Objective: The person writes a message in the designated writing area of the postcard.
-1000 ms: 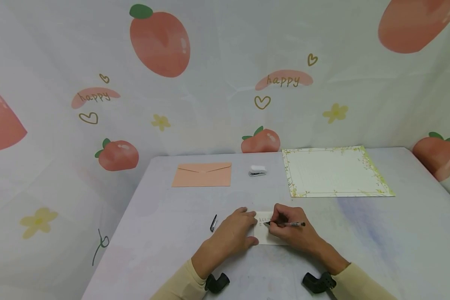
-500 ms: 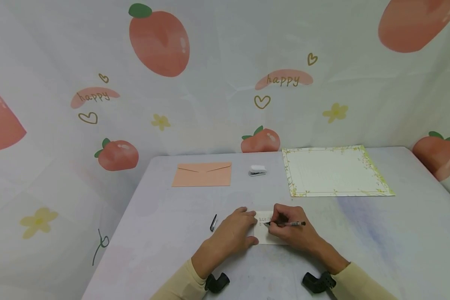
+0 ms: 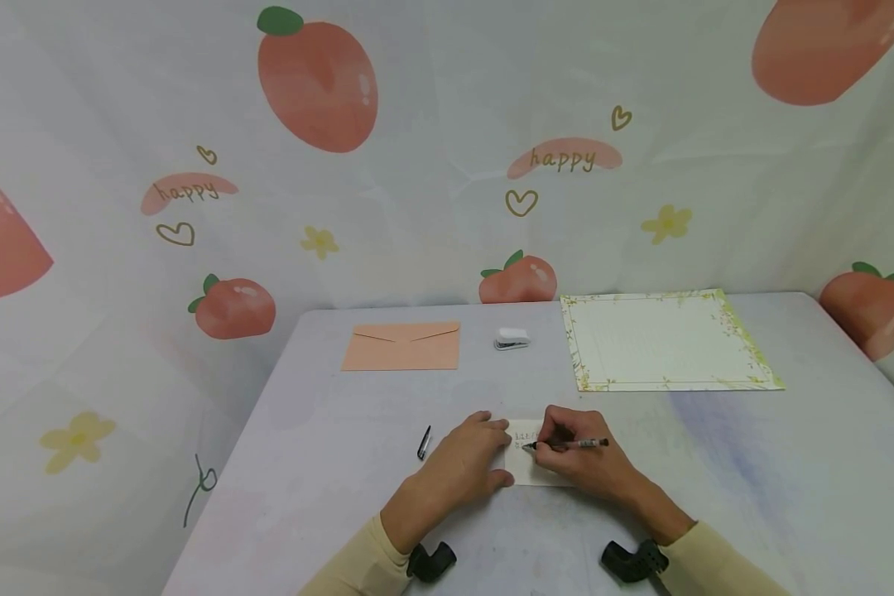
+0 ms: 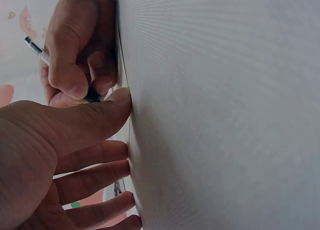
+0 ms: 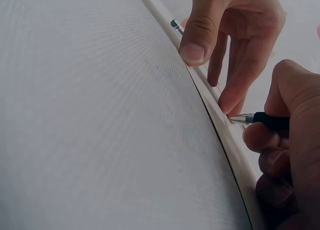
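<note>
A small white card (image 3: 525, 465) with a few handwritten lines lies on the table near its front edge. My left hand (image 3: 471, 458) rests on the card's left edge, fingers straight, thumb tip against the paper (image 4: 120, 98). My right hand (image 3: 577, 454) grips a black pen (image 3: 572, 444) and its tip touches the card (image 5: 232, 118). In the right wrist view the card's edge (image 5: 220, 117) runs between both hands. A black pen cap (image 3: 424, 443) lies on the table left of my left hand.
At the back of the table (image 3: 752, 463) lie a peach envelope (image 3: 402, 347), a small white stapler (image 3: 511, 338) and a sheet of writing paper with a green floral border (image 3: 663, 341). A peach-patterned cloth (image 3: 417, 165) hangs behind.
The pen's back end has tipped slightly up and to the right as it writes; the left hand and the card stay put.
</note>
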{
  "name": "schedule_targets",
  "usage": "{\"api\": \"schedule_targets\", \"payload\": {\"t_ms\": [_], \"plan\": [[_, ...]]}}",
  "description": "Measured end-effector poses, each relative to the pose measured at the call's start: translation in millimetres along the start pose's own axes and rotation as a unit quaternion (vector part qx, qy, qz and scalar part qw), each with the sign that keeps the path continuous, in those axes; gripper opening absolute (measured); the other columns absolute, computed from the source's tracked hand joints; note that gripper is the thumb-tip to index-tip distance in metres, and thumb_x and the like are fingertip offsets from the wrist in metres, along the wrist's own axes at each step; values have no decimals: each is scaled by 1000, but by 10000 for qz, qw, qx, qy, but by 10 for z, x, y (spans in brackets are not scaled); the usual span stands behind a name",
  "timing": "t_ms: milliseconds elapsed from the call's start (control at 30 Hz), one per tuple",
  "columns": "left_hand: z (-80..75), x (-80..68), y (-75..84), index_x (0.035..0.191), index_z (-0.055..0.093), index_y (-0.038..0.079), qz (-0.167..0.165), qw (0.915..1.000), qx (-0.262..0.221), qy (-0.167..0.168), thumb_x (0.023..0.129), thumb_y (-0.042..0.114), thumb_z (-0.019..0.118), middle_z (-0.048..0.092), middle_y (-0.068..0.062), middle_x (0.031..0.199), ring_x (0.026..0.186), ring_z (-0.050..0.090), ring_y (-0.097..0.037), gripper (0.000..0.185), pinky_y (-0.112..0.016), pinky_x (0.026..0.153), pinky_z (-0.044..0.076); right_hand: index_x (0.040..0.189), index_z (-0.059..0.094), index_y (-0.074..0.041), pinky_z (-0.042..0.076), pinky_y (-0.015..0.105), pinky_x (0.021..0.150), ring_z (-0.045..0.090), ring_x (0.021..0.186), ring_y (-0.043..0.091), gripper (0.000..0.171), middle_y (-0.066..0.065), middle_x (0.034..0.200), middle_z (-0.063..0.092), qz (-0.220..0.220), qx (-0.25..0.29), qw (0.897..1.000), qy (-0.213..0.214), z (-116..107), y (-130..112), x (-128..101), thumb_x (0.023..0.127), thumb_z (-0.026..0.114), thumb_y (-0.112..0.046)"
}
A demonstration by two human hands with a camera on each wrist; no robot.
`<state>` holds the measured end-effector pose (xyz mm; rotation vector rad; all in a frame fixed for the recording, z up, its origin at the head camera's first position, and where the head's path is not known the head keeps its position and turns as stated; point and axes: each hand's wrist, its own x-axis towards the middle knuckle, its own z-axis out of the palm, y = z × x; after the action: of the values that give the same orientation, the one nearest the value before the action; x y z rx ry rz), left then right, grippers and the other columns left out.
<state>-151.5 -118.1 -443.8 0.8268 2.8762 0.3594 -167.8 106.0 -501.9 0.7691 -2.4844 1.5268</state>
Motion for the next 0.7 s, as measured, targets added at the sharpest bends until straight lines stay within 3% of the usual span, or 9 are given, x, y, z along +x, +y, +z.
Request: {"api": "schedule_targets", "payload": {"t_ms": [300,533,700], "plan": [[-3,2,5,129,80,8,7,10000,40,-13,87,28,95,72,-6,148,146,61,-30,49,-39,118,55,79,64,-26,44,20,57,54,67,1,34,-17,73,63,1,-6,10000,-18,1,5,-1,79,76,5],[-1,0,6,130,80,8,-3,10000,46,-35,88,28,95,72,-7,148,146,61,-30,49,-39,118,55,78,63,-25,41,20,53,51,62,0,35,-16,70,59,-23,-86,9993,363,-21,5,-9,79,75,8],[6,-2,3,129,80,8,-3,10000,68,-19,88,28,95,72,-6,148,146,61,-30,49,-40,118,55,78,64,-24,42,20,55,51,63,1,34,-16,71,60,69,-33,9997,222,-45,18,-13,79,75,8]]}}
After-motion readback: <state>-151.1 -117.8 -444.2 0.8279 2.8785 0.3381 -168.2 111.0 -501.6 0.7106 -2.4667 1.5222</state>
